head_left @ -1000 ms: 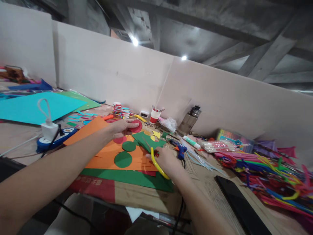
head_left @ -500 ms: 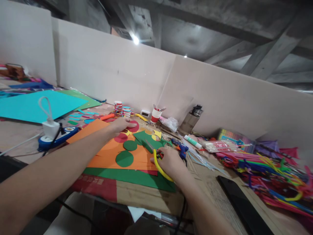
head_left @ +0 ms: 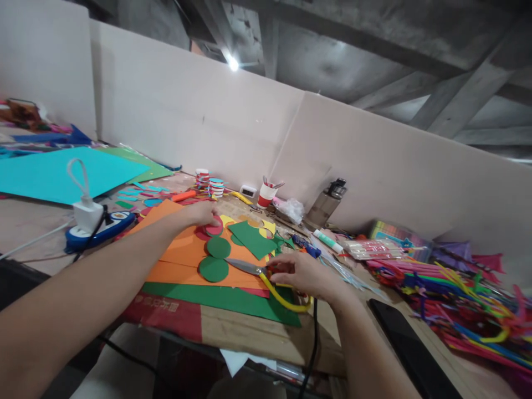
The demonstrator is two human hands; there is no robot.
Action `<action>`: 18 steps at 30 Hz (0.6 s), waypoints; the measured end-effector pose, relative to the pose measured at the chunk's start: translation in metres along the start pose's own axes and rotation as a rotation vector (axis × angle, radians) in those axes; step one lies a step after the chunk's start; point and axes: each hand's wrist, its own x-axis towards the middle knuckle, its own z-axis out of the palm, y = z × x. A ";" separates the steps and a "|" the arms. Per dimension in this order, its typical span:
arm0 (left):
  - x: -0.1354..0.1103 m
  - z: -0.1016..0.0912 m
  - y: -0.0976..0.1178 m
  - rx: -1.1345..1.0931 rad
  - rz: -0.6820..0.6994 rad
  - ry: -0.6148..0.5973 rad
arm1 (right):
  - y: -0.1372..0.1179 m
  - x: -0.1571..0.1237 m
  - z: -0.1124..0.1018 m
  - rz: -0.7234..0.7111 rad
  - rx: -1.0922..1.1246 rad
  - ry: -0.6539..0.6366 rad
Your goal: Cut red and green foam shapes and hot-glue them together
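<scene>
My left hand [head_left: 200, 213] reaches over the orange sheets [head_left: 178, 244], its fingers closed at the edge of a red paper circle [head_left: 215, 226]. Another red circle shows partly beneath it. Two green paper circles [head_left: 214, 269] lie just nearer to me. Scissors with yellow handles [head_left: 283, 296] rest on the sheets, their blades pointing left toward the green circles. Above the handles hovers my right hand [head_left: 297, 272], fingers apart and curved; part of the handle is hidden behind it. A green paper piece [head_left: 253, 239] with yellow scraps lies beyond the blades.
A blue glue gun [head_left: 306, 246], a glue stick [head_left: 328, 240] and a bottle [head_left: 326, 204] stand or lie behind my right hand. At right are a black phone [head_left: 409, 346] and heaped pipe cleaners [head_left: 465, 299]. A white charger [head_left: 87, 215] sits at left.
My left hand has brought the red circle left and nearer, beside the green circles. The scissors have gone from my right hand's grip to lying on the sheets, and its fingers have opened.
</scene>
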 end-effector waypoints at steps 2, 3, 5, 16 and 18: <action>-0.001 0.003 0.001 0.027 0.005 0.004 | 0.005 0.005 0.002 0.067 -0.032 0.192; -0.001 0.004 0.001 0.029 0.003 0.001 | 0.007 0.009 0.003 0.102 -0.063 0.313; -0.003 0.006 0.002 0.027 -0.003 -0.001 | 0.014 0.017 0.008 0.144 -0.120 0.516; 0.004 0.011 -0.007 0.094 0.062 0.011 | 0.003 0.054 0.001 0.100 -0.554 0.235; 0.006 0.012 -0.009 0.119 0.078 0.022 | 0.001 0.065 -0.002 0.138 -0.591 0.167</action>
